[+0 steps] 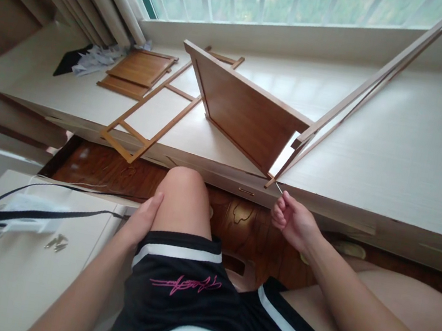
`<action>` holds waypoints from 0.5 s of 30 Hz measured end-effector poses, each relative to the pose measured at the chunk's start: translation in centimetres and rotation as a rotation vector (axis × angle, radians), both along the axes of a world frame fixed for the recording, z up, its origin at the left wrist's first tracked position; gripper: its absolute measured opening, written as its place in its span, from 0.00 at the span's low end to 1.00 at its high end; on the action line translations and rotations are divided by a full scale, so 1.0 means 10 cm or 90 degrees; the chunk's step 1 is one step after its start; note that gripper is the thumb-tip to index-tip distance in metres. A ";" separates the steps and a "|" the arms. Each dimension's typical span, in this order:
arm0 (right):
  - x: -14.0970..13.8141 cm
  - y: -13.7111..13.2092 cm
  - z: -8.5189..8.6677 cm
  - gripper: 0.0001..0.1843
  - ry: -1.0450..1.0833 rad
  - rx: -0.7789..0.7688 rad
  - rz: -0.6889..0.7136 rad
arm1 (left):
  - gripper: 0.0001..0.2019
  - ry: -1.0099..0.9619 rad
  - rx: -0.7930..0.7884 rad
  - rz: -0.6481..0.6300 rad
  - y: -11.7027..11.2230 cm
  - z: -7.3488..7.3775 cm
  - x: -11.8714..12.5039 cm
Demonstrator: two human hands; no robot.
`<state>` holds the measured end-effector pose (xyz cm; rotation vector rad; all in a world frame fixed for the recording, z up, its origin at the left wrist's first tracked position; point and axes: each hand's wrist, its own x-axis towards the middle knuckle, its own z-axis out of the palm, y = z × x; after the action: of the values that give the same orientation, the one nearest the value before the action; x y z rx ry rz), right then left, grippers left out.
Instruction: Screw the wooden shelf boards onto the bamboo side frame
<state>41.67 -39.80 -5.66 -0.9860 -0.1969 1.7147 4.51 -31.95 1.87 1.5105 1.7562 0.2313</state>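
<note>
My right hand (292,220) is closed in a pinch on a thin metal tool (279,188), whose tip meets the lower corner of a brown wooden panel (246,114). The panel stands tilted on the pale window ledge (396,155), joined to a long wooden frame (370,83) that leans up toward the window. My left hand (142,220) lies flat with fingers stretched against my raised left knee (182,193). It holds nothing.
A ladder-like wooden frame (149,114) and stacked wooden panels (137,72) lie on the ledge to the left, near crumpled paper (97,57). A white cabinet top (18,261) at lower left carries a black strap (26,212), plastic wrap and small screws (56,242).
</note>
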 end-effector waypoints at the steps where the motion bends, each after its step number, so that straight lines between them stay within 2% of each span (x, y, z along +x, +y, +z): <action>1: 0.00 0.00 0.00 0.20 0.004 0.001 0.001 | 0.33 0.096 -0.009 -0.040 -0.09 0.06 -0.05; 3: 0.00 0.00 0.01 0.21 0.010 0.004 0.008 | 0.32 0.277 -0.015 -0.114 -0.28 0.19 -0.10; 5: 0.00 -0.01 0.00 0.21 0.010 0.007 0.013 | 0.30 0.366 0.032 -0.152 -0.41 0.26 -0.06; 8: 0.00 -0.01 0.01 0.20 0.002 0.008 0.009 | 0.24 0.338 0.277 -0.165 -0.43 0.17 0.14; 10: 0.00 -0.01 0.02 0.20 -0.004 0.011 0.005 | 0.30 0.302 0.406 -0.111 -0.33 0.05 0.29; 12: 0.00 0.00 0.03 0.20 -0.006 0.016 0.008 | 0.35 0.278 0.437 -0.104 -0.21 -0.02 0.38; 15: -0.01 0.00 0.05 0.20 -0.013 0.024 0.014 | 0.37 0.323 0.406 -0.120 -0.14 0.03 0.41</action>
<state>41.61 -39.84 -5.19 -0.9775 -0.2532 1.7151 8.58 -33.33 2.16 2.3436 2.0160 0.3565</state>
